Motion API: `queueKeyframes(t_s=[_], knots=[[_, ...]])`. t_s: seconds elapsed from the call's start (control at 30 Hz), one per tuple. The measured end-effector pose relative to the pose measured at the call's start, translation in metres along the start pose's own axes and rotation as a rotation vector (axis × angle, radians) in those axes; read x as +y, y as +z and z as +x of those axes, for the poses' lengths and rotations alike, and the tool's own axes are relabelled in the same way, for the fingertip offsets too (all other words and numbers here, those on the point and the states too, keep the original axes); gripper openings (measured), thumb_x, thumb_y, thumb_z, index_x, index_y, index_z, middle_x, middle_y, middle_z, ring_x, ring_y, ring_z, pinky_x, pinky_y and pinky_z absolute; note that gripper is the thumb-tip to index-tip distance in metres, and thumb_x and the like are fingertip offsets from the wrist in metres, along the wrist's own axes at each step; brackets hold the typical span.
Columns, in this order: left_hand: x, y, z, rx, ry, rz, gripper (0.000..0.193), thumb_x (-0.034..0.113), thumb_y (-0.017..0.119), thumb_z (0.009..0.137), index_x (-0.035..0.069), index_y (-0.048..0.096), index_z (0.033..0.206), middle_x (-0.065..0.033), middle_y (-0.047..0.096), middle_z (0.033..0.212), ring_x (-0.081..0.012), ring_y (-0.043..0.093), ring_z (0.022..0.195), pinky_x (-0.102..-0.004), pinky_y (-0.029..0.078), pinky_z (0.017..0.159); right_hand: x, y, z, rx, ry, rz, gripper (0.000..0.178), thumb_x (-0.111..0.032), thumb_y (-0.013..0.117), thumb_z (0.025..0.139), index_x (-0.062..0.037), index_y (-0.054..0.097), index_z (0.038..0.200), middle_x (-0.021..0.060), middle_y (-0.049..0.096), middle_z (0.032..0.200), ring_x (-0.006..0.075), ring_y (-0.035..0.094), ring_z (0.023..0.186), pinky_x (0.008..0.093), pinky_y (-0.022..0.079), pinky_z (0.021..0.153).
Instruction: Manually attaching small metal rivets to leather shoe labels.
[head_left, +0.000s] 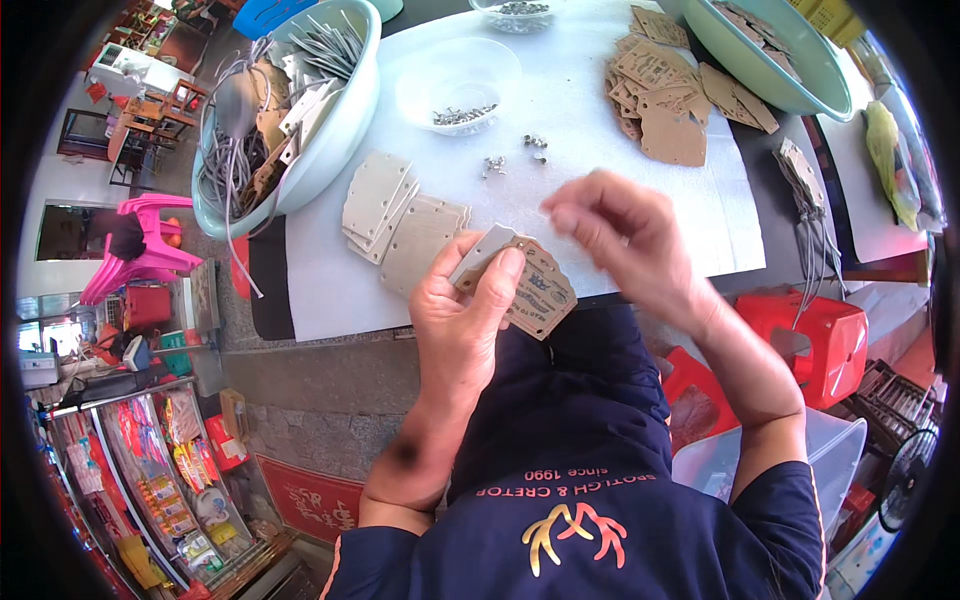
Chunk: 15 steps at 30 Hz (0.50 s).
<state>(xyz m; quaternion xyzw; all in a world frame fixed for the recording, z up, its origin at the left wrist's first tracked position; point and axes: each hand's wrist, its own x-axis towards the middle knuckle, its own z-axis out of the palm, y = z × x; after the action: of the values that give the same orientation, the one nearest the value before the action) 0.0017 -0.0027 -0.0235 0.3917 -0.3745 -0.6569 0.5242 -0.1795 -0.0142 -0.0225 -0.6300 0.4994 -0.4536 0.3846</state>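
Note:
My left hand (465, 300) grips a brown printed cardboard piece (540, 290) with a pale-faced piece (488, 250) against it, thumb pressed on top. Small holes run near the cardboard's edges. Just right of it, above the table edge, my right hand (625, 235) has its fingers curled and thumb near the index tip; slight blur hides whatever may be between them. Pale cardboard pieces (378, 205) lie fanned beyond my left hand, overlapping another pale stack (415, 245). Loose small metal fasteners (495, 166) and a few more fasteners (536, 143) lie ahead on the white sheet.
A clear bowl (460, 75) holds metal fasteners; another clear bowl (520, 12) stands behind it. At left, a pale green basin (345, 120) holds grey cords and boards. Brown cardboard pieces (672, 125) are heaped at right, near a green basin (820, 85). Corded pieces (800, 180) hang at the right edge.

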Motion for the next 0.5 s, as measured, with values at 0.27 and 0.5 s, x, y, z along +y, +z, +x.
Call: queueKeyframes(t_s=[0.27, 0.5], knots=[[0.005, -0.004, 0.005, -0.054, -0.013, 0.052, 0.014, 0.007, 0.064, 0.091, 0.0, 0.063, 0.104, 0.0004, 0.064, 0.085, 0.0003, 0.053, 0.067, -0.0163, 0.04, 0.054, 0.012, -0.027, 0.044, 0.074, -0.21, -0.539, 0.011, -0.011, 0.069, 0.085, -0.0028, 0.067, 0.092, 0.0032, 0.061, 0.08, 0.0115, 0.052, 0.059, 0.0261, 0.044, 0.056], [0.006, -0.005, 0.005, -0.058, -0.015, 0.045, 0.012, 0.007, 0.063, 0.092, 0.001, 0.063, 0.102, 0.0013, 0.063, 0.082, 0.0011, 0.051, 0.065, -0.0158, 0.039, 0.053, 0.01, -0.021, 0.053, -0.062, -0.341, -0.788, 0.012, -0.015, 0.068, 0.084, -0.0038, 0.067, 0.088, 0.0083, 0.063, 0.085, 0.0272, 0.065, 0.074, 0.0359, 0.051, 0.066]])
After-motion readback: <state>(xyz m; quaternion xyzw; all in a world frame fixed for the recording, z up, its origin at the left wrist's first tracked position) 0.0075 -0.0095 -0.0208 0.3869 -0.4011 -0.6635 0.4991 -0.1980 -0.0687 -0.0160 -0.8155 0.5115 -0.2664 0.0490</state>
